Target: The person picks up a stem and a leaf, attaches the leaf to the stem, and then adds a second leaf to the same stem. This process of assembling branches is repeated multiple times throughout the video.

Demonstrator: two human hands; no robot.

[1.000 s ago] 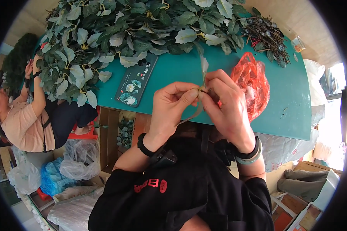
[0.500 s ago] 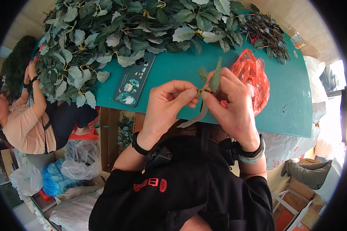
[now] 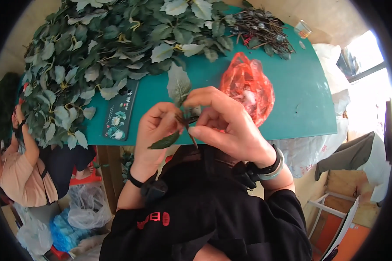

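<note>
Over the table's near edge my two hands meet at an artificial leaf sprig with a brown stem. One broad green leaf points up from the sprig, and a darker leaf hangs beside my left hand. That hand is closed, pinching the stem between thumb and fingers. My right hand curls round the other side, its thumb against the stem and its index finger at the base of the upper leaf. The place where the stem parts join is partly hidden by my fingers.
A large heap of artificial leaves covers the left and back of the green table. Brown twigs lie beyond a red plastic bag. A dark, flower-printed flat box lies left. Another person works at the far left.
The view has shifted, so the table things sit further left. My hands have turned the sprig; its broad leaf now faces up and the brown stem shows below my right thumb.
</note>
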